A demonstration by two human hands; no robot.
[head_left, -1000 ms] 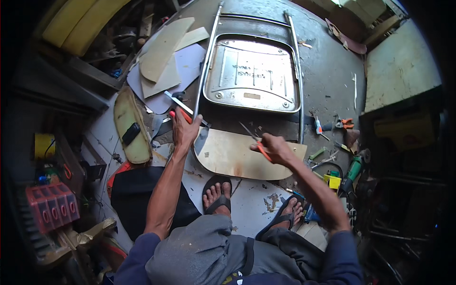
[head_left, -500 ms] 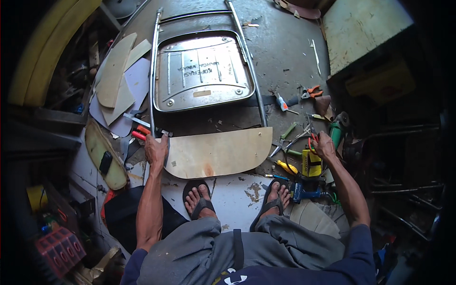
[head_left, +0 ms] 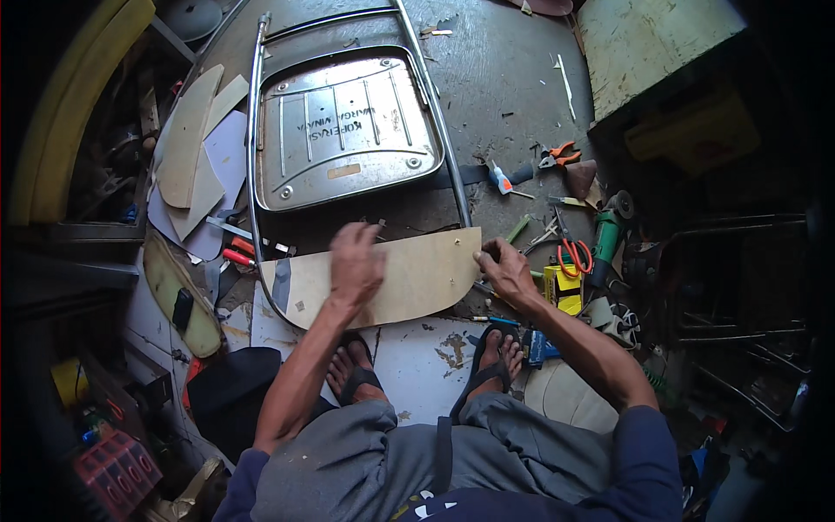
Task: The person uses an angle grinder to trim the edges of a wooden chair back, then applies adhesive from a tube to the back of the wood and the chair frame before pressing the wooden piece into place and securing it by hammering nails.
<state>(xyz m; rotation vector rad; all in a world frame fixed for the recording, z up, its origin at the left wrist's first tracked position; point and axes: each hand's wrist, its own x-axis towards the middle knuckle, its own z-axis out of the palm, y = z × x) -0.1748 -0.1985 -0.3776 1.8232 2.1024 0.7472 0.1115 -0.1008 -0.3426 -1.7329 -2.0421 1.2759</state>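
Observation:
A pale plywood panel [head_left: 409, 278] with a rounded near edge lies across the lower end of a metal folding-chair frame [head_left: 454, 187]. Above its left half is my left hand [head_left: 357, 268], smeared by motion, so its fingers cannot be read. At the panel's right edge my right hand [head_left: 509, 271] has its fingers curled together, the tips touching or nearly touching the wood; whatever they pinch is hidden. A dark grey strip [head_left: 281, 284] lies over the panel's left end. Red-handled scissors [head_left: 574, 255] rest by a yellow box [head_left: 564, 290], right of my right hand.
Beyond the panel is the metal chair seat [head_left: 348, 130]. On the right floor lie orange-handled pliers [head_left: 559, 156], a small white bottle [head_left: 500, 179] and a green angle grinder [head_left: 607, 239]. Cut boards [head_left: 190, 139] and red-handled tools [head_left: 237, 257] lie left. My sandalled feet stand close to the panel.
My right hand has left the scissors and moved left to the panel's right edge. My left hand has moved right from the panel's left end, uncovering the grey strip. The view has shifted slightly.

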